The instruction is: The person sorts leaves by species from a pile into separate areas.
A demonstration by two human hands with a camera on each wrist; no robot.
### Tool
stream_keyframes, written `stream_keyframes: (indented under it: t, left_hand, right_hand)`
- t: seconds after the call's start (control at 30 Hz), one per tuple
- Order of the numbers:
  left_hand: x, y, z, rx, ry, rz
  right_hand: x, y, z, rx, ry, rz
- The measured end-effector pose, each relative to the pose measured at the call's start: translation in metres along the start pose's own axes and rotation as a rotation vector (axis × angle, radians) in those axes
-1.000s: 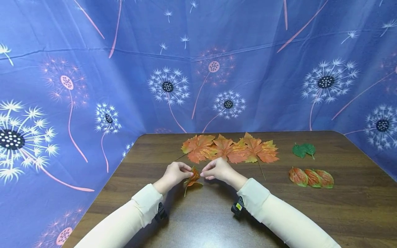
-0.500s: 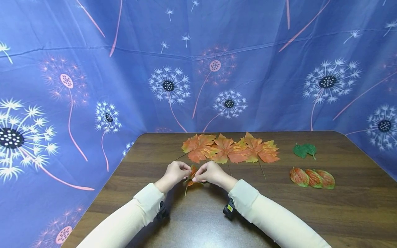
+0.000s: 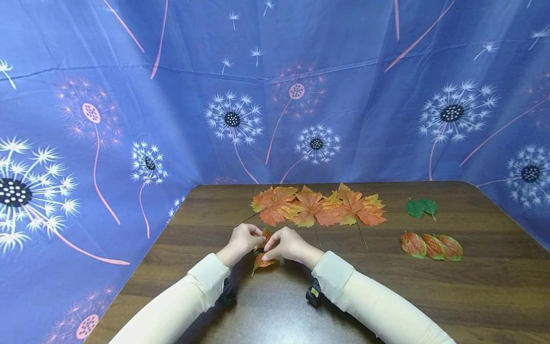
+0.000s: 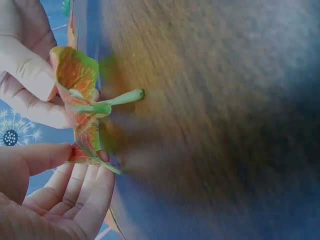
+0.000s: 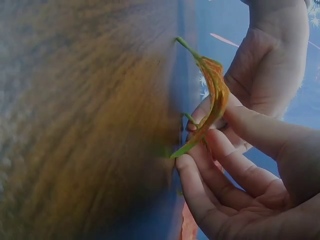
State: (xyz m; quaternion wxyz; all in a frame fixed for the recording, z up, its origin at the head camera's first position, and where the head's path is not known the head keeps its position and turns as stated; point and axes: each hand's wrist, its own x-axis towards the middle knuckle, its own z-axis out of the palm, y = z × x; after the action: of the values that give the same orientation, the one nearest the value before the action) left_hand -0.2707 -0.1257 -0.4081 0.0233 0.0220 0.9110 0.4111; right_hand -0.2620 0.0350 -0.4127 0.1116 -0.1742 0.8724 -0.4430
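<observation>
My left hand (image 3: 241,242) pinches a small red-orange leaf (image 3: 266,233) with green edges between thumb and fingers, low over the wooden table. Close beside it, my right hand (image 3: 287,246) pinches a second leaf of the same kind (image 3: 261,263), nearer to me. In the left wrist view this right-hand leaf (image 4: 77,72) shows its curled blade and thick pale green stem, partly covering the other leaf. From the right wrist it appears edge-on, a curved leaf (image 5: 218,95) under the thumb. Whether the two leaves touch, I cannot tell.
Behind the hands, several orange maple leaves (image 3: 315,208) lie in an overlapping row with thin stems. Two green leaves (image 3: 421,208) lie at the back right, and three overlapping red-green leaves (image 3: 434,246) in front of them. A blue dandelion-print cloth (image 3: 365,119) hangs behind the table (image 3: 343,301).
My right hand has moved left to the leaves and now pinches one, drawn slightly apart toward me from the one in my left hand. The left hand has barely moved.
</observation>
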Motion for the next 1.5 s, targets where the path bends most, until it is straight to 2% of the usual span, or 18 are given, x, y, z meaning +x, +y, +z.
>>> stream_keyframes:
  t: [0.3,0.47,0.6,0.87,1.13,1.5]
  left_hand:
    - [-0.001,-0.003,-0.001,-0.007,0.011,-0.005]
    - [-0.002,-0.002,-0.003,-0.050,0.006,-0.019]
    - [-0.002,-0.001,-0.003,-0.114,-0.002,-0.044]
    - [0.003,-0.002,-0.004,-0.345,-0.031,-0.065]
    - [0.004,0.003,0.001,-0.452,-0.047,-0.081]
    - [0.001,0.015,0.008,-0.463,-0.076,-0.091]
  right_hand:
    - [-0.007,-0.003,0.003,-0.003,-0.079,-0.021]
    - [-0.010,-0.003,0.002,0.028,-0.135,-0.026]
    - [-0.013,0.000,-0.002,0.100,-0.193,0.006]
    - [-0.024,0.008,-0.012,0.216,-0.260,0.060]
    - [-0.036,0.018,-0.026,0.292,-0.248,0.055]
    - [-0.046,0.034,-0.060,0.356,-0.189,0.088]
